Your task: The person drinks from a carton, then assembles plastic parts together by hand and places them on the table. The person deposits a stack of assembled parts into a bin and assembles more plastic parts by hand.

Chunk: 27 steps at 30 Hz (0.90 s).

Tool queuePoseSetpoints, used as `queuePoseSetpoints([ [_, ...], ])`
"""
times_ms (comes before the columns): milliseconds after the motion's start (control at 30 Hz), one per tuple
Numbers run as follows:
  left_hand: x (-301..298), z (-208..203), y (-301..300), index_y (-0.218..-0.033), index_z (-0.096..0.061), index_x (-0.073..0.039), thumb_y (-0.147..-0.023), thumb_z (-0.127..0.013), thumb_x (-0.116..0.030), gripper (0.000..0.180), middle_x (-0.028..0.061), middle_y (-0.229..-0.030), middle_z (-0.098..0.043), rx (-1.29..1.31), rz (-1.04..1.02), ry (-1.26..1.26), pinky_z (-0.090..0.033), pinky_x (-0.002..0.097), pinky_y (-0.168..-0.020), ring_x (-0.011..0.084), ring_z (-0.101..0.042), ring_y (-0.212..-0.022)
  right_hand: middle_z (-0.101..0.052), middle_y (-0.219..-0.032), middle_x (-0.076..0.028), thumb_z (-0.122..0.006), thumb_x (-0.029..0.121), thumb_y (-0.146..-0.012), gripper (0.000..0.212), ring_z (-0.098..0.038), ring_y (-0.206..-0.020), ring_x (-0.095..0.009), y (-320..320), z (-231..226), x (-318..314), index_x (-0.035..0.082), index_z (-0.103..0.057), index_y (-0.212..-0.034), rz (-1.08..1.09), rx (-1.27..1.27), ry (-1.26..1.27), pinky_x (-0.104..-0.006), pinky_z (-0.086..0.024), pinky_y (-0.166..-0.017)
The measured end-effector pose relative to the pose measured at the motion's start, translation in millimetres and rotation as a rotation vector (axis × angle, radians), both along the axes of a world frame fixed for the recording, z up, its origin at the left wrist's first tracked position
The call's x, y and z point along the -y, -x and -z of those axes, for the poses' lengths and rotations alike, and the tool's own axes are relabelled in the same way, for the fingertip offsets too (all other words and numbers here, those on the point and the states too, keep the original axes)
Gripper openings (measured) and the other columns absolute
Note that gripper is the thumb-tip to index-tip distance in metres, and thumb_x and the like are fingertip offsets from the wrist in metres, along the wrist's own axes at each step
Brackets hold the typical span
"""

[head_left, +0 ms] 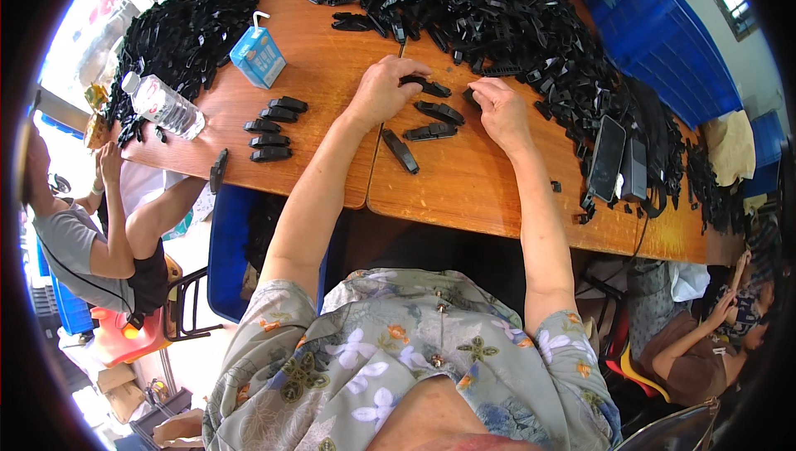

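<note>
My left hand (388, 90) is closed, its thumb and fingers at the near end of a long black plastic piece (431, 86) above the wooden table (332, 61). To its right, my right hand (502, 111) is pinched on a small dark part (472, 99), mostly hidden by the fingers. Between and below the hands lie similar black pieces: one (439, 113), another (429, 131) just under it, and a slanted one (400, 152) nearer me. Left of my left forearm, several more pieces (270, 141) are lined up in a short column.
Heaps of black parts (514, 20) cover the table's back and right; another heap (178, 36) lies left. A blue drink carton (258, 57), water bottle (163, 106), phone (606, 158) and dark box (633, 169) stand or lie around. Blue crates (663, 32) stand behind. People sit both sides.
</note>
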<state>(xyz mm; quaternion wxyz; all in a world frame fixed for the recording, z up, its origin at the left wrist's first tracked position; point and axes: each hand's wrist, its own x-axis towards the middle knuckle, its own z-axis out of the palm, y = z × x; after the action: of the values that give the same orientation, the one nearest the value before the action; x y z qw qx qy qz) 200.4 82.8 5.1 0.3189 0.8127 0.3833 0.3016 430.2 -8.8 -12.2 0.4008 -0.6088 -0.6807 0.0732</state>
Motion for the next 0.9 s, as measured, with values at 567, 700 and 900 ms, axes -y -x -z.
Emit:
queuePoseSetpoints([
  [567, 1, 0, 2, -0.114, -0.076, -0.005, -0.085, -0.077, -0.004, 0.029, 0.0152, -0.108, -0.074, 0.086, 0.027, 0.001, -0.057, 0.038, -0.093, 0.0285, -0.072, -0.101, -0.069, -0.094, -0.013, -0.074, 0.02, -0.091, 0.02, -0.069, -0.093, -0.035, 18, -21, -1, 0.003, -0.074, -0.102, 0.03, 0.213, -0.013, -0.0437, -0.055, -0.078],
  [700, -1, 2, 2, -0.114, -0.076, -0.004, -0.084, -0.077, -0.003, 0.03, 0.0155, -0.109, -0.074, 0.11, 0.022, 0.018, -0.058, 0.0372, -0.091, 0.0271, -0.073, -0.101, -0.068, -0.088, -0.013, -0.076, 0.018, -0.086, 0.017, -0.067, -0.087, -0.034, 23, -26, -21, 0.001, -0.073, -0.086, -0.136, 0.249, 0.002, -0.045, -0.053, -0.075],
  [900, 2, -4, -4, -0.116, -0.076, -0.004, -0.085, -0.076, -0.002, 0.032, 0.0153, -0.111, -0.076, 0.077, 0.036, 0.14, -0.058, 0.0372, -0.09, 0.0255, -0.073, -0.101, -0.068, -0.081, -0.012, -0.078, 0.019, -0.082, 0.02, -0.067, -0.084, -0.033, 25, -26, -44, 0.001, -0.071, -0.077, -0.21, 0.284, 0.068, -0.0454, -0.053, -0.073],
])
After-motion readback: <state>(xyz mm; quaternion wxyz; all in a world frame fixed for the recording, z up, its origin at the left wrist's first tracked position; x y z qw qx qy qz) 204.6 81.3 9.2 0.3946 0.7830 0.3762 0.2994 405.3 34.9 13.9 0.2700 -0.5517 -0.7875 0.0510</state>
